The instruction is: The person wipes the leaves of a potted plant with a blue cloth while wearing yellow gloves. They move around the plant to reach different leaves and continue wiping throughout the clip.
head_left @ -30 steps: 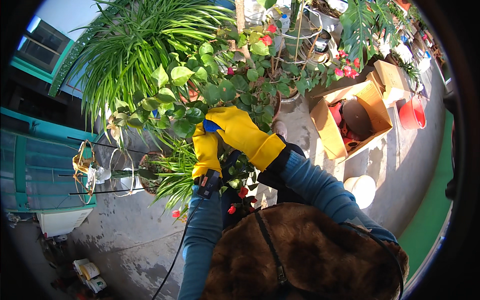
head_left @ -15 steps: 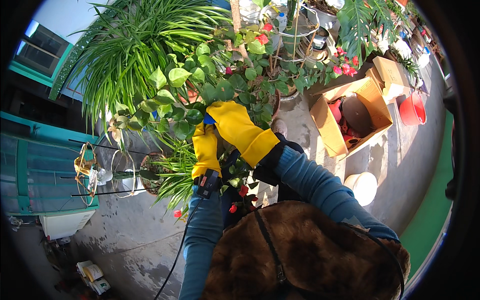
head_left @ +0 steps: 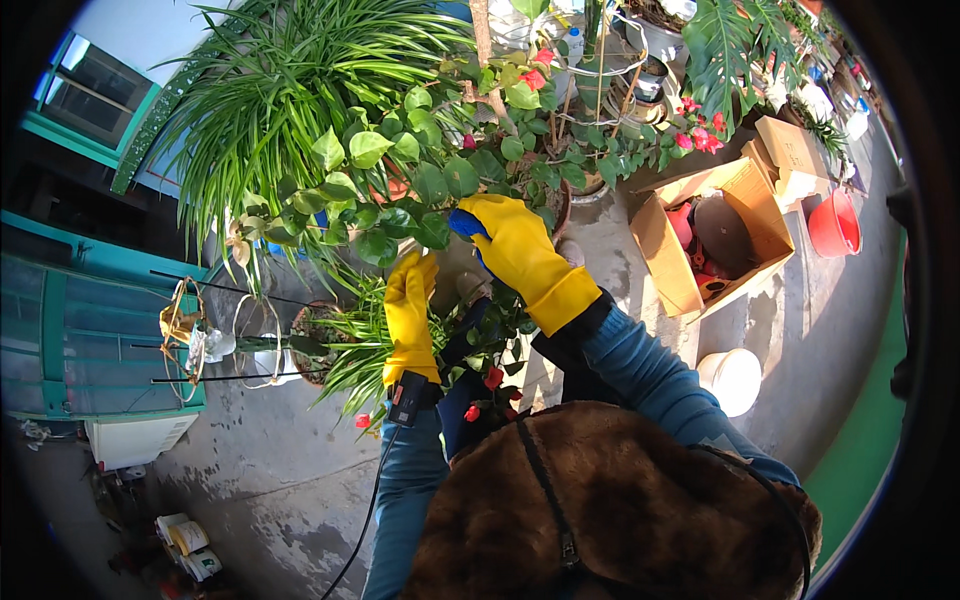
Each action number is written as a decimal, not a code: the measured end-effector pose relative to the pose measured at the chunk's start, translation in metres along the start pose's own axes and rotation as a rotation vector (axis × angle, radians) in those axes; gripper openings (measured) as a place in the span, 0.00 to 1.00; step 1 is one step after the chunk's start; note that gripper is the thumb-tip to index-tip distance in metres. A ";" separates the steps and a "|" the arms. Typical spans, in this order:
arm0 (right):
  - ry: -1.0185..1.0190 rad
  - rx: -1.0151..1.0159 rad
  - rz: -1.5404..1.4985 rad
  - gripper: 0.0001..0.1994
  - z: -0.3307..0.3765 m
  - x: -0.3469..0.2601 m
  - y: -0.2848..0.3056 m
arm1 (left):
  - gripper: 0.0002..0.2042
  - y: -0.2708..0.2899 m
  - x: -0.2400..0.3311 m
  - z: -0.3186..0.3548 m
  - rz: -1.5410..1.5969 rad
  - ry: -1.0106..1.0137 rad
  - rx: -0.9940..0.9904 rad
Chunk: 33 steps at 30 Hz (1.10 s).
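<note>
Both my hands wear yellow gloves and are among the potted plants. My right hand (head_left: 522,250) is closed, its fingertips just beside the broad green leaves (head_left: 445,180) of a leafy plant. A blue thing (head_left: 465,223) shows at its fingertips and along the palm side; whether it is held or part of the glove I cannot tell. My left hand (head_left: 408,305) is lower and to the left, below the leaves, with its fingers curled together. What they hold, if anything, is hidden. A black box (head_left: 410,398) with a cable sits on my left wrist.
A large spider-like grassy plant (head_left: 310,90) fills the upper left. To the right stand an open cardboard box (head_left: 668,255), a red bucket (head_left: 834,224) and a white bucket (head_left: 730,380). Wire hoops and thin black rods (head_left: 235,378) stick out at the left.
My hands have come apart. The right has moved to the right and the left slightly down, away from the leaves. More of the blue thing shows at the right hand.
</note>
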State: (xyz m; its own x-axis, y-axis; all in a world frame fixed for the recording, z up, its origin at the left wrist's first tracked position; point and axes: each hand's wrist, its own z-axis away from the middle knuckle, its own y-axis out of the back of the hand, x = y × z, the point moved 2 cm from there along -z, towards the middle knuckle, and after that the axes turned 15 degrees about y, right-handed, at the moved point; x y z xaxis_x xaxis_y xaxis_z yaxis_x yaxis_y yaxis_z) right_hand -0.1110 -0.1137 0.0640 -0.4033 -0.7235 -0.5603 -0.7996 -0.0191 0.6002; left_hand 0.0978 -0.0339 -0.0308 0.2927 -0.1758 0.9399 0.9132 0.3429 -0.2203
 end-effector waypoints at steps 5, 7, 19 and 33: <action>0.009 -0.011 -0.043 0.20 0.016 -0.005 -0.006 | 0.18 0.012 0.017 0.005 0.089 -0.112 0.211; 0.032 -0.027 -0.048 0.19 0.019 -0.009 -0.010 | 0.18 0.011 0.024 -0.001 0.154 -0.152 0.232; 0.059 -0.119 -0.157 0.21 0.025 -0.044 -0.011 | 0.12 0.006 0.043 -0.018 0.135 -0.195 0.154; 0.115 0.012 -0.114 0.19 -0.005 -0.051 0.004 | 0.17 -0.003 0.058 -0.011 -0.106 -0.240 0.410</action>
State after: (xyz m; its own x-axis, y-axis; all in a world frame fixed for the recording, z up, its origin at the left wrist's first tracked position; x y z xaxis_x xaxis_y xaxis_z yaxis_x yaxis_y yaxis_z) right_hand -0.0913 -0.0805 0.0972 -0.2566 -0.7914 -0.5548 -0.8430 -0.0976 0.5291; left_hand 0.1150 -0.0557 0.0212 0.0867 -0.0279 0.9958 0.7334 0.6784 -0.0448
